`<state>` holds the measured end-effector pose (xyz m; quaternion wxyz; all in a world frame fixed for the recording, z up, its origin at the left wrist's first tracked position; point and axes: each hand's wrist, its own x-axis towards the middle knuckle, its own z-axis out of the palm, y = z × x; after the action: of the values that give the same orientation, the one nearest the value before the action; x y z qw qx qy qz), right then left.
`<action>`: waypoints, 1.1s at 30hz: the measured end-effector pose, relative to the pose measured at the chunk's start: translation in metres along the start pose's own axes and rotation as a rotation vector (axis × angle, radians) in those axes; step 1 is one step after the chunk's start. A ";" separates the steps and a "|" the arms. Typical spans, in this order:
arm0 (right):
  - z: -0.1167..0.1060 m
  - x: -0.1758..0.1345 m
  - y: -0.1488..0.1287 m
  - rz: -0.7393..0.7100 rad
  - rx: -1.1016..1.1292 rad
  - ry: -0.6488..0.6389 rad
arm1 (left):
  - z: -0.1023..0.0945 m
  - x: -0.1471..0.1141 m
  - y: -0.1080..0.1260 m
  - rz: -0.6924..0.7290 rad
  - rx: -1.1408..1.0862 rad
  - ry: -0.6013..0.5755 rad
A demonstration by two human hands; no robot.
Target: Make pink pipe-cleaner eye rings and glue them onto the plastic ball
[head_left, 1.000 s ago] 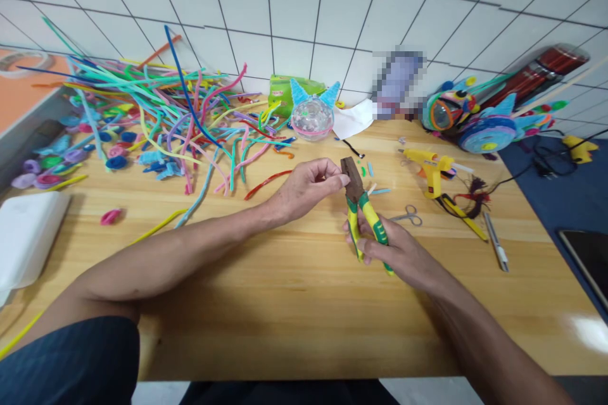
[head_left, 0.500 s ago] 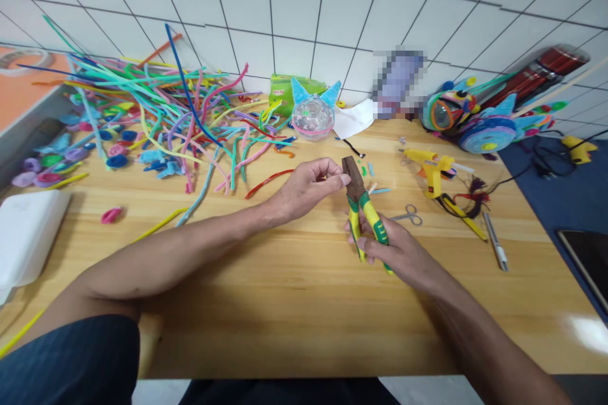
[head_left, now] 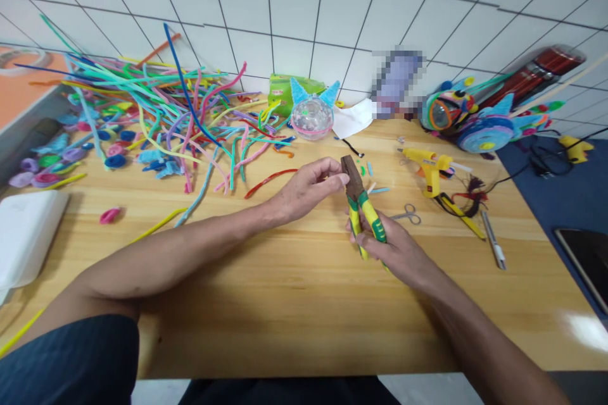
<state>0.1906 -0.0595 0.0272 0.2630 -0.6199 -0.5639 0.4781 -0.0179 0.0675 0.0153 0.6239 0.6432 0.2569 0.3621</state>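
Pliers (head_left: 354, 185) are gripped in the right hand (head_left: 401, 248); just left of their tip, the left hand (head_left: 312, 188) is pinched, contents indiscernible, and could be nipped by slippage.

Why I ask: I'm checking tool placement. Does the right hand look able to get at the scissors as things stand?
Probably yes: the scissors lie close beside the right hand, with nothing visible in between. It is holding the pliers, though, so it would likely need to put those down first.

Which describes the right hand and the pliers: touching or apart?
Touching: the head view shows the right hand gripping the pliers by their yellow-green handles.
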 end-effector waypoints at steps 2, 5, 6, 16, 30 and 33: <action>0.001 0.001 0.001 -0.012 -0.014 -0.001 | 0.000 0.000 0.001 0.008 0.008 -0.018; 0.003 0.003 0.001 -0.013 -0.003 0.001 | 0.001 -0.002 0.001 0.040 0.029 -0.014; 0.004 0.004 0.002 -0.012 0.006 0.005 | 0.001 -0.003 0.001 0.052 0.041 -0.016; 0.011 0.004 0.006 -0.061 -0.017 0.067 | 0.001 -0.009 -0.002 0.157 0.171 -0.066; 0.030 0.013 0.016 -0.039 -0.007 0.178 | -0.002 -0.008 -0.005 0.160 0.185 -0.059; 0.031 0.014 0.019 -0.039 -0.011 0.179 | -0.002 -0.007 -0.005 0.162 0.183 -0.063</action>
<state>0.1702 -0.0573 -0.0056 0.3182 -0.6504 -0.5528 0.4124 -0.0237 0.0637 0.0095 0.5391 0.7270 0.2166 0.3660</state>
